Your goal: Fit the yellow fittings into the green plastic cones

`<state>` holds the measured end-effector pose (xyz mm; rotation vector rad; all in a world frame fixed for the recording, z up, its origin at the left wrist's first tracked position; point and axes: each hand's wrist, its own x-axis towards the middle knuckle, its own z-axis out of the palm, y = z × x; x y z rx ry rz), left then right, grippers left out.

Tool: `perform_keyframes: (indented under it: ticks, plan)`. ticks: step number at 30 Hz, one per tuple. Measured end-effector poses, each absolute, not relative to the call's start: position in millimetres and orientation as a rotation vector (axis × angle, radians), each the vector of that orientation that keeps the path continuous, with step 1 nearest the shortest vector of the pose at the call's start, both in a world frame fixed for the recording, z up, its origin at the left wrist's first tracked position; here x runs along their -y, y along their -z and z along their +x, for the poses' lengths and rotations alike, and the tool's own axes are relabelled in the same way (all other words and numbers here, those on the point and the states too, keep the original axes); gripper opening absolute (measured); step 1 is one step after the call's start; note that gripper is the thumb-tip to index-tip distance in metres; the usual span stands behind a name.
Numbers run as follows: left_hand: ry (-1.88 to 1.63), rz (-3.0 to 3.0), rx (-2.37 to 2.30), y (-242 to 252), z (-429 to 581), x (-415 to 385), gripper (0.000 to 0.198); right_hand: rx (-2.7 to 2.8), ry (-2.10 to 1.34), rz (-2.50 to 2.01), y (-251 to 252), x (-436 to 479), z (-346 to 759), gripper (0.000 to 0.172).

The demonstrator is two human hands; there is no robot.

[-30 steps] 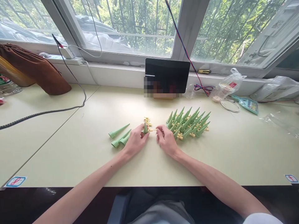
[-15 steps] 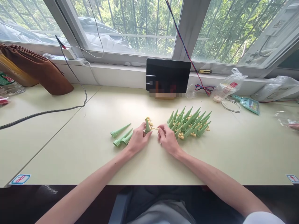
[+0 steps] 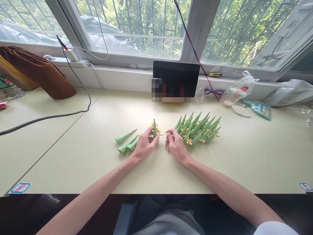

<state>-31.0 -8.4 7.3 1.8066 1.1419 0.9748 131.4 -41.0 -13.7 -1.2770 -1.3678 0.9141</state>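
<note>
Between the thumb and fingers of my left hand (image 3: 146,143), a green plastic spike (image 3: 155,128) stands point up. My right hand (image 3: 175,143) pinches a thin cream-coloured plastic piece (image 3: 163,134), whose other end meets or lies close to the spike's side; my fingertips partly hide the join. Behind the left fingers lie a few small cream pieces (image 3: 156,126). Plain green spikes (image 3: 126,136) rest on the table to the left of my left hand. Just right of my right hand is a cluster of green spikes (image 3: 200,125) with cream valve-like parts attached.
A dark tablet (image 3: 176,75) leans at the back of the table (image 3: 85,163). On the right are a plastic bag (image 3: 241,89), a coiled white cable (image 3: 241,111) and a teal item (image 3: 260,110). A black cable (image 3: 49,117) crosses the left side, near a brown pouch (image 3: 53,78).
The spike in my left hand now stands a little higher and more upright. More of the cream piece shows between my hands. Both hands keep nearly the same place.
</note>
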Motion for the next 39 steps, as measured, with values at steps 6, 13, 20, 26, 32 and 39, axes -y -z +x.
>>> perform_keyframes:
  ticks: [6, 13, 20, 26, 32, 39]
  plan:
    - [-0.954, 1.770, -1.074, -7.4, -30.0, 9.4, 0.025, 1.365, -0.939, -1.266, 11.5, 40.9, 131.2, 0.023]
    - [-0.897, 1.674, -1.066, -8.9, -30.4, 8.9, 0.026, 1.357, -0.949, -1.236, 10.1, 41.9, 131.4, 0.024]
    - [-0.901, 1.632, -1.018, -7.7, -30.8, 6.8, 0.033, 1.364, -0.958, -1.202, 11.2, 41.3, 132.1, 0.024]
    - [-0.891, 1.626, -0.999, -9.4, -31.5, 6.5, 0.033, 1.379, -0.974, -1.168, 10.4, 41.5, 132.3, 0.022]
    - [-0.906, 1.635, -1.002, -9.3, -31.5, 5.9, 0.032, 1.410, -0.985, -1.157, 8.9, 41.2, 133.0, 0.022]
    - [-0.909, 1.633, -0.997, -9.7, -30.7, 5.3, 0.032, 1.413, -0.998, -1.134, 8.5, 41.1, 133.5, 0.020]
